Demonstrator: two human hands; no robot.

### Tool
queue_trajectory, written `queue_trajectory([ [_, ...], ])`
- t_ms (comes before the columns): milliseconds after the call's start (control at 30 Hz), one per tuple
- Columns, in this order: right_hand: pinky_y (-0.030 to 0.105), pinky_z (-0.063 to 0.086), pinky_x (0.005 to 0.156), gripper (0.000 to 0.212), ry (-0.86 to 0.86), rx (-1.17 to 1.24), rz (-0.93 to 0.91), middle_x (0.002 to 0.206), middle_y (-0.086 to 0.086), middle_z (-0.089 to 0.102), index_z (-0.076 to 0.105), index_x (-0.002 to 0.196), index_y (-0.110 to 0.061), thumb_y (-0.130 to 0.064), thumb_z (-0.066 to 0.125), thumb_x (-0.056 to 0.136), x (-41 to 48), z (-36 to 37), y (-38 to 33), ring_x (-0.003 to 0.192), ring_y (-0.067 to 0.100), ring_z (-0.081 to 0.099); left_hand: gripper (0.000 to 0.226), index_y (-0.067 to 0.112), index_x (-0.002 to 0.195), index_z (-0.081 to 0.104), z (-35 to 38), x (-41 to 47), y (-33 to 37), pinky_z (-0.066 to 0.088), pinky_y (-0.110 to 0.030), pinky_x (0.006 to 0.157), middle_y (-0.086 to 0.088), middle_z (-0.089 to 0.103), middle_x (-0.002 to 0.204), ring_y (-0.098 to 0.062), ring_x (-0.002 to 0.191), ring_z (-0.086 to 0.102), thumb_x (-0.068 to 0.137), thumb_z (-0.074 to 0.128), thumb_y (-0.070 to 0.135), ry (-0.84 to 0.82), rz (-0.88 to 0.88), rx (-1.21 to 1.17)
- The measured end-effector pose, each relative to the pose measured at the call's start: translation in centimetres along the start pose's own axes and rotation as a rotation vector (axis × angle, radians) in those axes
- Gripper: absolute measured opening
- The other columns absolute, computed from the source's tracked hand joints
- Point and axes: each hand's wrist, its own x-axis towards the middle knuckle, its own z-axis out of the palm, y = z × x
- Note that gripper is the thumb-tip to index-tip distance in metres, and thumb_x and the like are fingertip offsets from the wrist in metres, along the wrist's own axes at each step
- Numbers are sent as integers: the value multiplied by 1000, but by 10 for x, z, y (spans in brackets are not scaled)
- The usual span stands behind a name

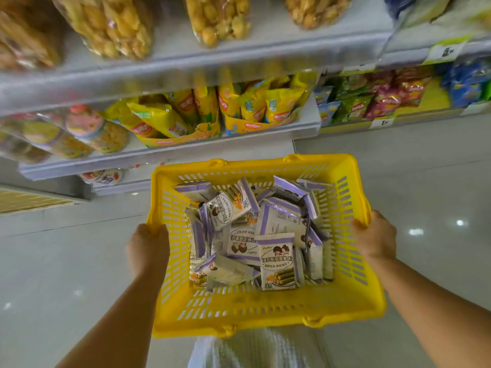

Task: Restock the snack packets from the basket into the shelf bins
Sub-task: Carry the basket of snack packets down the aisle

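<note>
Between the left hand point(147, 248) and right hand point(376, 239) gripping the yellow basket point(239, 312) rims, purple-white snack packets point(277, 261) lie, seemingly nearer the right.

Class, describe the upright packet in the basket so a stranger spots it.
Find the yellow basket. Look by its nearest wall, right of centre. This packet stands upright, print the right way up; its neighbours lie tilted or sideways.

Clear plastic bags of golden puffed snacks point(125, 25) fill the top of the view. Red, green and blue crisp bags point(385, 96) crowd the right, above a white price label point(381, 122). Glossy pale grey floor tiles point(438, 181) reflect lights
</note>
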Motion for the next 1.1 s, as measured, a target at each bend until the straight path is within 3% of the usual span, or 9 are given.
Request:
queue_trajectory([
  [267, 48, 47, 80, 25, 99, 118, 134, 104, 35, 62, 59, 100, 8, -14, 59, 88, -56, -181, 35, 99, 49, 59, 30, -7, 99, 59, -102, -93, 102, 33, -37, 66, -32, 63, 97, -47, 92, 58, 92, 56, 22, -27, 240, 38],
  [500, 47, 48, 81, 26, 235, 233, 325, 106, 32, 61, 59, 106, 5, -11, 52, 88, -77, -303, 94, 101, 47, 58, 30, -7, 97, 61, -128, -162, 218, 33, -37, 64, -33, 64, 92, -49, 90, 59, 89, 58, 22, -79, 530, 67],
  [667, 44, 46, 73, 23, 327, 310, 450, 101, 31, 61, 59, 102, 5, -13, 53, 89, -78, -355, 162, 96, 46, 58, 38, -8, 109, 60, -108, -218, 317, 42, -45, 76, -36, 62, 104, -49, 101, 57, 91, 58, 25, -139, 743, 100],
  [833, 46, 46, 77, 25, 433, 372, 533, 101, 35, 61, 59, 102, 8, -13, 55, 90, -58, -402, 242, 97, 48, 58, 24, 1, 86, 64, -66, -295, 414, 38, -38, 63, -27, 64, 85, -39, 74, 59, 91, 57, 24, -205, 939, 45],
  [1033, 49, 45, 78, 25, 507, 379, 637, 100, 37, 61, 59, 97, 10, -13, 57, 89, -29, -463, 340, 97, 50, 58, 34, -2, 99, 65, 2, -403, 506, 39, -41, 78, -33, 63, 101, -47, 102, 56, 92, 57, 30, -261, 1040, 60],
  [1100, 49, 45, 79, 26, 526, 376, 664, 100, 37, 61, 60, 98, 12, -13, 57, 88, -18, -486, 370, 98, 50, 58, 34, -2, 97, 64, 23, -436, 533, 34, -38, 71, -32, 64, 98, -45, 98, 58, 91, 59, 30, -279, 1079, 38],
])
